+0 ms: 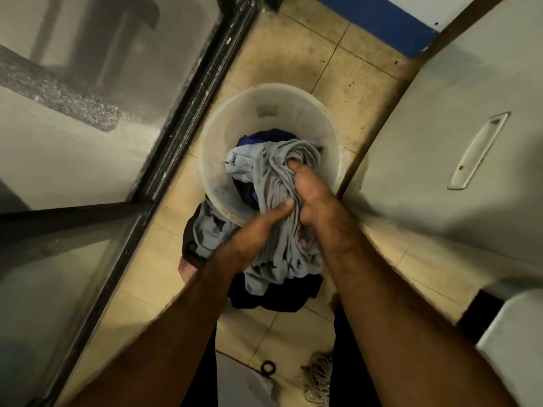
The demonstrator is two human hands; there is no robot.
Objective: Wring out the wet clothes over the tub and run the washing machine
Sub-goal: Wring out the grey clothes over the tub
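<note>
Together, the left hand (258, 227) and right hand (311, 195) clamp a bunched, creased grey garment (279, 177) above the translucent tub (235, 113).

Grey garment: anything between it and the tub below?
Nothing visible. Both hands, left and right, grip the grey garment directly above the tub; its far end already lies on clothes inside.
</note>
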